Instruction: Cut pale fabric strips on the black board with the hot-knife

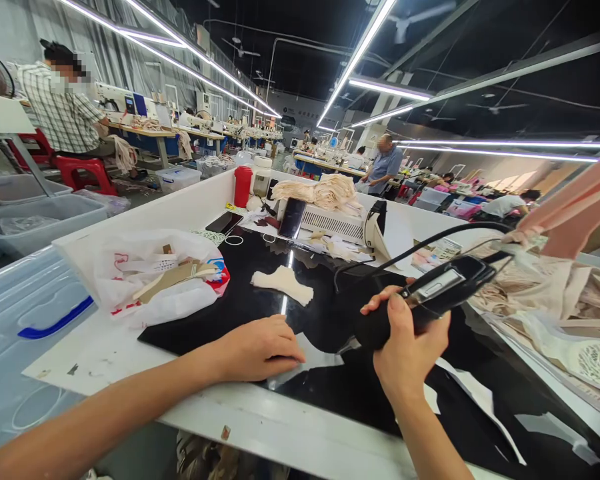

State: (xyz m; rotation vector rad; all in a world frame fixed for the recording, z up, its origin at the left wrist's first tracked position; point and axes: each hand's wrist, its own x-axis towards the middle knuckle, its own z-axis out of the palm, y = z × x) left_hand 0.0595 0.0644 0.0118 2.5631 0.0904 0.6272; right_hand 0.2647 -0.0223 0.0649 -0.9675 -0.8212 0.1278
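Note:
My right hand (411,350) is wrapped round a black corded hand tool (443,287), held tilted above the glossy black board (325,393). My left hand (260,348) rests palm down at the board's near edge, its fingers bent over one end of a pale, thin piece (317,353). Whether it grips that piece I cannot make out. Beyond it lies a cream fabric piece (283,285), flat on the board. White offcuts (473,393) are scattered to the right of my right forearm.
A white plastic bag (155,293) of scraps sits at the left. Behind are a phone (292,219), a red cup (243,187) and stacked fabric (330,193). More fabric (560,287) is piled at the right. People sit and stand farther back.

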